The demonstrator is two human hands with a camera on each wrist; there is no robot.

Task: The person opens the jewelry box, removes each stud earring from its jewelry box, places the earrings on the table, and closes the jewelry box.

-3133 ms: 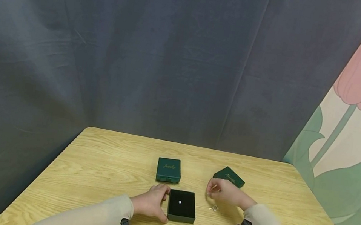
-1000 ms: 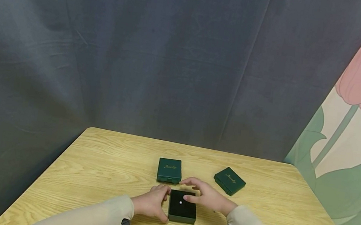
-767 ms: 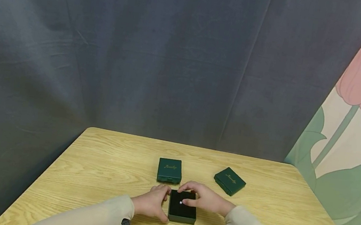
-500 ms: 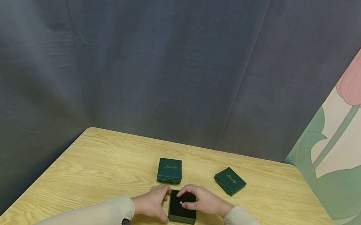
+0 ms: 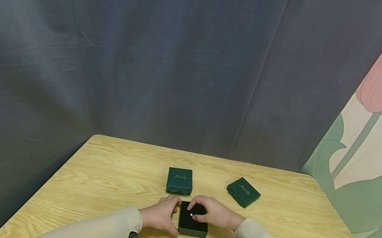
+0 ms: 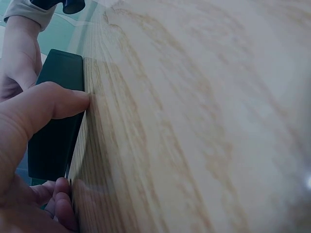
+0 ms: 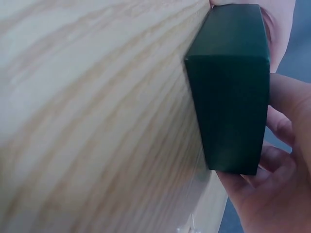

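Note:
A small dark green jewelry box (image 5: 192, 232) stands without a lid on the table, its black cushion bearing a white pearl stud (image 5: 191, 214). My left hand (image 5: 161, 213) holds the box from the left, thumb at its near corner, fingers at its far one; in the left wrist view the thumb (image 6: 58, 102) lies along the green wall. Over the cushion is my right hand (image 5: 215, 212), thumb tip beside the pearl and bent index finger just beyond it, with a small gap between the tips. In the right wrist view the box wall (image 7: 231, 111) hides part of that hand.
Two closed green jewelry boxes with gold lettering lie farther back: one straight behind (image 5: 180, 180), one turned at an angle to the right (image 5: 243, 192). Tiny clear and metallic pieces (image 7: 189, 229) lie on the wooden table (image 5: 115, 169). A grey curtain (image 5: 184, 62) hangs behind.
My right hand has come left from the tiny pieces on the table to the cushion, then lowered, its thumb and index finger drawing closer around the pearl. The left hand stays put.

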